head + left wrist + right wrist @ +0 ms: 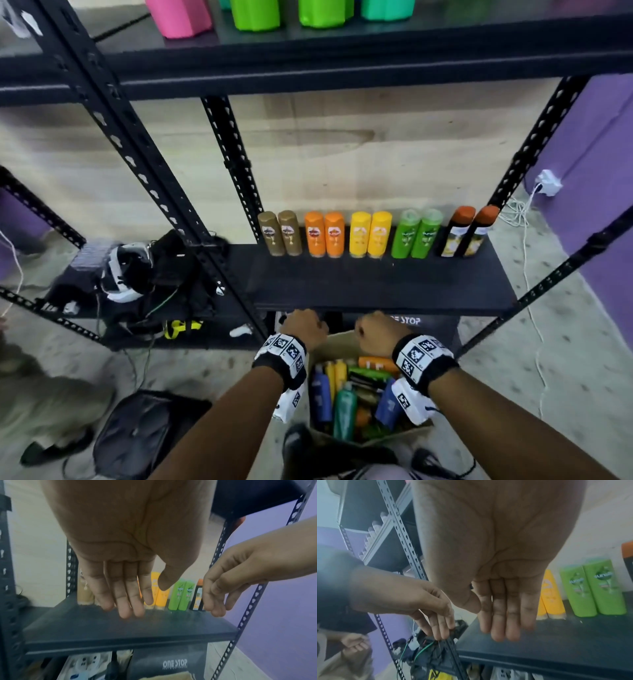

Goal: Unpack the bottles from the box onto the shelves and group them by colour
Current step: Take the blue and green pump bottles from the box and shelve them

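An open cardboard box (337, 342) stands on the floor in front of the rack, full of bottles: blue (322, 394), teal (344, 411), yellow (335, 373), orange (376, 363). On the black shelf (376, 284) above it stand pairs of gold (281, 233), orange (324, 234), yellow (370, 234), green (416, 234) and orange-capped black bottles (464, 231). My left hand (303, 327) and right hand (375, 329) hover side by side over the box's far edge, just below the shelf front. Both wrist views show straight fingers (126, 599) (503, 615) holding nothing.
Pink (180, 17) and green containers (255, 13) sit on the upper shelf. A headset and cables (126, 270) fill the left rack. A black "ONE STOP" box (404, 320) sits under the shelf. A black bag (144, 435) lies on the floor at left. Another person's hand (354, 643) appears at left.
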Demonstrator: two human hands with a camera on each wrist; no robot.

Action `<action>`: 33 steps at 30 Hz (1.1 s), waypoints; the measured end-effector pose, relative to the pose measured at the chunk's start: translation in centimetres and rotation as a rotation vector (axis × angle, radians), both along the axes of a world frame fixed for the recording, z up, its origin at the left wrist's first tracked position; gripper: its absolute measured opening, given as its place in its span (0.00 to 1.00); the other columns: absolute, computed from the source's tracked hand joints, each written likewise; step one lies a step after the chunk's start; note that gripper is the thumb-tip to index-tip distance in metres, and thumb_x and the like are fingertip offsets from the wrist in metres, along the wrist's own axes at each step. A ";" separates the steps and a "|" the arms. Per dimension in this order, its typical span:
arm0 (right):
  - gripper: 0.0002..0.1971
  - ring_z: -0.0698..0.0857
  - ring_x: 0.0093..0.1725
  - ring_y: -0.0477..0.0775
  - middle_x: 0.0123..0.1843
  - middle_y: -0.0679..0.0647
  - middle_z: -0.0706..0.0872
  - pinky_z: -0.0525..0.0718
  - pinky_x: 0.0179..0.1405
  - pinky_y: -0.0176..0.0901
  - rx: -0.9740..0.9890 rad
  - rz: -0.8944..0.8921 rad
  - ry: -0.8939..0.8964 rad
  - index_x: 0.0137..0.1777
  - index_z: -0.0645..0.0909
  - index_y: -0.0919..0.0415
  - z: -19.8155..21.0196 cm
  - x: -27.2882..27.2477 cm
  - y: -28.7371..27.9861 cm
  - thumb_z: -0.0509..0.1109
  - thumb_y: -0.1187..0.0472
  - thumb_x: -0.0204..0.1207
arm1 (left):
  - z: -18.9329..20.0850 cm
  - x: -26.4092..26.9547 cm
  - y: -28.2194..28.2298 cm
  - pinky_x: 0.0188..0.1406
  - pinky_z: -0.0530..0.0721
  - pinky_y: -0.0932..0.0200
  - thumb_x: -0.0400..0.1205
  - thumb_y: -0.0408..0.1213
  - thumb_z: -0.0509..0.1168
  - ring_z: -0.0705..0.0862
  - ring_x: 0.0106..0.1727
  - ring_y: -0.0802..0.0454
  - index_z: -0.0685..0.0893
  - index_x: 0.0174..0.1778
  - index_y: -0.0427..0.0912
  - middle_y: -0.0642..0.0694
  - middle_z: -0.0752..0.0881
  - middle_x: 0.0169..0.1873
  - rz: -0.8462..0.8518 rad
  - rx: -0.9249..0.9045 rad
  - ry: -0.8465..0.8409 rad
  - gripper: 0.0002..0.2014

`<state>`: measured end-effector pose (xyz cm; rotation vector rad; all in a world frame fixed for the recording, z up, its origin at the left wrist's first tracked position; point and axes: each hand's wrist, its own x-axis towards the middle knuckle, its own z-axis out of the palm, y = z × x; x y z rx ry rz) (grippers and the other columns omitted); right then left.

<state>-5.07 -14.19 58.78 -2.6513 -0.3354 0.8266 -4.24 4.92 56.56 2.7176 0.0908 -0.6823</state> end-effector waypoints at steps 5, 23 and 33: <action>0.18 0.87 0.60 0.66 0.61 0.63 0.89 0.81 0.55 0.49 -0.085 0.035 0.092 0.56 0.88 0.64 -3.8 -2.3 -0.5 0.61 0.53 0.83 | -4.0 -1.9 0.0 0.65 0.83 0.48 0.88 0.49 0.56 0.83 0.67 0.34 0.84 0.67 0.34 0.32 0.85 0.66 -0.008 0.058 0.130 0.24; 0.15 0.73 0.43 0.57 0.40 0.58 0.72 0.68 0.42 0.44 -0.117 -0.035 0.455 0.40 0.71 0.62 -14.6 -6.5 -0.8 0.58 0.57 0.88 | -14.2 -6.8 -0.2 0.50 0.80 0.52 0.88 0.51 0.59 0.86 0.60 0.32 0.85 0.60 0.32 0.31 0.86 0.61 0.098 0.051 0.501 0.23; 0.20 0.81 0.47 0.64 0.39 0.62 0.81 0.72 0.38 0.44 -0.084 -0.100 0.639 0.33 0.73 0.61 -26.2 -4.8 -2.1 0.61 0.56 0.88 | -23.5 -4.4 -1.7 0.65 0.78 0.50 0.89 0.40 0.56 0.80 0.70 0.31 0.84 0.67 0.33 0.31 0.81 0.69 0.130 0.013 0.590 0.18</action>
